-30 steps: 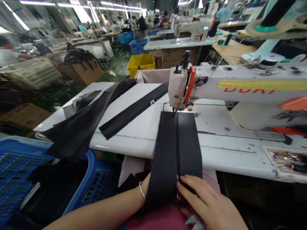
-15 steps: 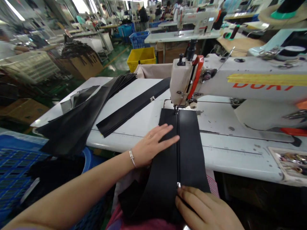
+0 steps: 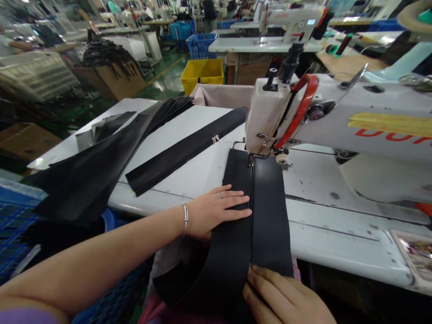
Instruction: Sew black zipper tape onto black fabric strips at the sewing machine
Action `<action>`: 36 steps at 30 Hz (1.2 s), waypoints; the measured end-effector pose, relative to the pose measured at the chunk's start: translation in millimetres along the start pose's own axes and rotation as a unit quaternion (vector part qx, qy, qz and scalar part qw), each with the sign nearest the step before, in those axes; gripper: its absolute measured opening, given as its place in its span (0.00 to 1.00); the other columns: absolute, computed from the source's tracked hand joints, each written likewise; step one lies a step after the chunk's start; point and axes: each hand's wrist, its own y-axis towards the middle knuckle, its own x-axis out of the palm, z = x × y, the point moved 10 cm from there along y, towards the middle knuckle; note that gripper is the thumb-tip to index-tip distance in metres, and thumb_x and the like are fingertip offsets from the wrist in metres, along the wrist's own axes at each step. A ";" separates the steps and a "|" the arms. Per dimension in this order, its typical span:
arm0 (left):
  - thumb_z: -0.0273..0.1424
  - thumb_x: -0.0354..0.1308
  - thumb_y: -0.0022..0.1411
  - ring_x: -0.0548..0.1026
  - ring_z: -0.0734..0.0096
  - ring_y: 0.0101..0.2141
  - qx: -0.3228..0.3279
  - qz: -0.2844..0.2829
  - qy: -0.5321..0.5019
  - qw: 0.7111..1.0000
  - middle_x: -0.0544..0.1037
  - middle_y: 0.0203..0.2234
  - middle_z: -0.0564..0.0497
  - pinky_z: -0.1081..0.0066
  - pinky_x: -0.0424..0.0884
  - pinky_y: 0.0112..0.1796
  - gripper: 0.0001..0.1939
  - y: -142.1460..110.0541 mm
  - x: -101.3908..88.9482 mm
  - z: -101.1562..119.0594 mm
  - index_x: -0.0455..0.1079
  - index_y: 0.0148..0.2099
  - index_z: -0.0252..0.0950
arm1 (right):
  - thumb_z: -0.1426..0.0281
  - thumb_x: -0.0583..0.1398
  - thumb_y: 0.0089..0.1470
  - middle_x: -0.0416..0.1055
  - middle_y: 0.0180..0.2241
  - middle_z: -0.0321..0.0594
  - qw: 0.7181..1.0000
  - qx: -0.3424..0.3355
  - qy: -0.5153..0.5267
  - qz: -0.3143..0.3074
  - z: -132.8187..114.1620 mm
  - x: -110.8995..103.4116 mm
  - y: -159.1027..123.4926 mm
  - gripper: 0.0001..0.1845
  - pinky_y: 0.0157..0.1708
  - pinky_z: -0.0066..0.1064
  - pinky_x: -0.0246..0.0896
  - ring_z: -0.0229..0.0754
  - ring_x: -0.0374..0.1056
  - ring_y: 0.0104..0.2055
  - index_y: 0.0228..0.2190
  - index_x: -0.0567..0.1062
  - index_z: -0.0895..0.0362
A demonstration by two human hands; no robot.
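A black panel with a zipper (image 3: 252, 216) down its middle lies on the sewing machine bed, its far end under the presser foot (image 3: 251, 159). On the panel's left half rests my left hand (image 3: 216, 209), fingers outstretched, tips close to the zipper line. At the near end, my right hand (image 3: 283, 297) has its fingers closed on the zipper; its slider is mostly hidden under the fingertips. The panel's near part curves down over the table edge toward my lap. The sewing machine head (image 3: 270, 117) stands just beyond the panel.
Another black zippered strip (image 3: 182, 155) with metal sliders lies left of the machine. A stack of black pieces (image 3: 97, 166) hangs over the table's left edge, above a blue basket (image 3: 16, 216). A small parts tray (image 3: 416, 256) sits at right; a yellow crate (image 3: 202, 72) stands behind.
My left hand has slid slightly nearer along the panel, its fingers flatter. My right fingers now cover the zipper slider that showed before. The view has shifted a little.
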 end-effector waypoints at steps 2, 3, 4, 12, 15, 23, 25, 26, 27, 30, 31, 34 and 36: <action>0.38 0.62 0.48 0.48 0.54 0.65 -0.002 0.000 0.005 1.000 0.50 0.66 0.42 0.53 0.37 0.64 0.46 3.0 -2.1 -4.6 0.50 0.67 0.38 | 0.78 0.53 0.58 0.78 0.39 0.37 1.000 0.004 -0.012 -0.001 5.5 1.2 3.1 0.15 0.37 0.23 0.70 0.38 0.74 0.42 0.38 0.77 0.52; 0.38 0.63 0.48 0.49 0.54 0.65 -0.003 -0.001 0.009 1.000 0.50 0.66 0.42 0.53 0.37 0.64 0.46 4.5 -3.0 -6.7 0.50 0.67 0.38 | 0.79 0.52 0.59 0.78 0.39 0.37 1.000 0.004 -0.016 -0.002 7.7 1.5 4.8 0.16 0.36 0.24 0.71 0.38 0.74 0.41 0.38 0.77 0.53; 0.38 0.63 0.47 0.49 0.54 0.65 -0.003 -0.004 0.013 1.000 0.50 0.66 0.42 0.53 0.38 0.64 0.46 6.0 -4.0 -8.6 0.50 0.67 0.38 | 0.79 0.51 0.59 0.78 0.39 0.37 1.000 0.003 -0.019 -0.001 10.0 1.1 6.7 0.17 0.36 0.25 0.71 0.39 0.74 0.41 0.38 0.78 0.53; 0.37 0.60 0.49 0.51 0.54 0.64 0.001 0.002 0.036 0.999 0.51 0.66 0.42 0.52 0.42 0.63 0.43 18.3 -12.2 -24.9 0.52 0.67 0.37 | 0.76 0.44 0.62 0.76 0.43 0.39 0.999 -0.007 -0.035 -0.016 28.7 -0.2 18.1 0.22 0.35 0.29 0.71 0.42 0.72 0.44 0.40 0.77 0.57; 0.34 0.60 0.49 0.51 0.54 0.64 0.001 0.000 0.043 0.999 0.50 0.66 0.42 0.52 0.43 0.63 0.44 21.7 -13.8 -30.5 0.51 0.67 0.37 | 0.69 0.43 0.65 0.75 0.45 0.39 1.000 0.009 -0.023 -0.013 36.3 3.5 16.6 0.23 0.37 0.31 0.70 0.44 0.70 0.48 0.43 0.77 0.56; 0.33 0.59 0.49 0.49 0.54 0.64 -0.002 -0.006 0.064 0.998 0.50 0.66 0.42 0.52 0.42 0.63 0.44 27.4 -15.4 -40.5 0.49 0.68 0.37 | 0.60 0.52 0.61 0.73 0.48 0.44 0.998 0.060 -0.019 -0.029 53.0 13.5 18.5 0.21 0.39 0.33 0.69 0.46 0.68 0.47 0.44 0.77 0.59; 0.33 0.60 0.48 0.49 0.54 0.64 -0.003 -0.005 0.067 0.998 0.49 0.66 0.43 0.53 0.42 0.63 0.46 28.2 -16.3 -41.7 0.48 0.68 0.37 | 0.60 0.51 0.61 0.74 0.47 0.42 0.998 0.054 -0.024 -0.034 54.1 14.1 19.7 0.21 0.38 0.33 0.69 0.46 0.68 0.47 0.45 0.76 0.59; 0.32 0.60 0.48 0.49 0.55 0.64 -0.003 -0.004 0.068 0.998 0.49 0.66 0.43 0.53 0.42 0.63 0.46 28.4 -16.6 -42.2 0.48 0.68 0.37 | 0.60 0.50 0.62 0.74 0.46 0.41 0.998 0.052 -0.027 -0.035 54.8 14.2 19.9 0.21 0.38 0.33 0.69 0.46 0.68 0.46 0.45 0.76 0.58; 0.33 0.61 0.48 0.49 0.55 0.64 -0.002 -0.004 0.068 0.998 0.49 0.66 0.43 0.53 0.42 0.63 0.46 28.6 -16.5 -42.7 0.48 0.68 0.37 | 0.60 0.49 0.63 0.74 0.46 0.41 0.998 0.050 -0.028 -0.034 55.3 14.2 19.9 0.21 0.38 0.33 0.68 0.46 0.68 0.46 0.44 0.76 0.58; 0.34 0.61 0.48 0.49 0.55 0.65 -0.001 0.003 0.065 0.998 0.49 0.66 0.44 0.53 0.41 0.63 0.47 29.1 -15.6 -45.2 0.47 0.68 0.38 | 0.61 0.47 0.64 0.74 0.46 0.39 0.998 0.051 -0.023 -0.034 57.2 15.6 18.4 0.22 0.40 0.33 0.67 0.46 0.67 0.48 0.43 0.77 0.58; 0.35 0.61 0.47 0.48 0.55 0.65 -0.001 0.006 0.063 0.998 0.49 0.66 0.44 0.53 0.40 0.63 0.47 29.4 -14.9 -46.5 0.47 0.68 0.38 | 0.61 0.46 0.64 0.74 0.47 0.39 0.998 0.056 -0.020 -0.036 58.6 16.8 17.7 0.22 0.40 0.33 0.67 0.46 0.67 0.49 0.43 0.76 0.57; 0.35 0.62 0.46 0.48 0.55 0.65 -0.002 0.012 0.057 0.998 0.48 0.66 0.44 0.52 0.40 0.63 0.48 30.2 -12.9 -50.2 0.46 0.68 0.39 | 0.62 0.47 0.64 0.73 0.48 0.38 0.997 0.059 -0.013 -0.041 60.7 20.2 16.3 0.21 0.42 0.34 0.67 0.46 0.66 0.50 0.44 0.76 0.57; 0.35 0.62 0.46 0.48 0.55 0.65 0.000 0.013 0.053 0.998 0.48 0.66 0.44 0.52 0.39 0.64 0.48 30.7 -12.0 -51.6 0.46 0.68 0.39 | 0.62 0.49 0.63 0.73 0.48 0.39 0.997 0.057 -0.011 -0.043 61.5 21.5 16.5 0.20 0.42 0.34 0.67 0.46 0.66 0.50 0.45 0.76 0.58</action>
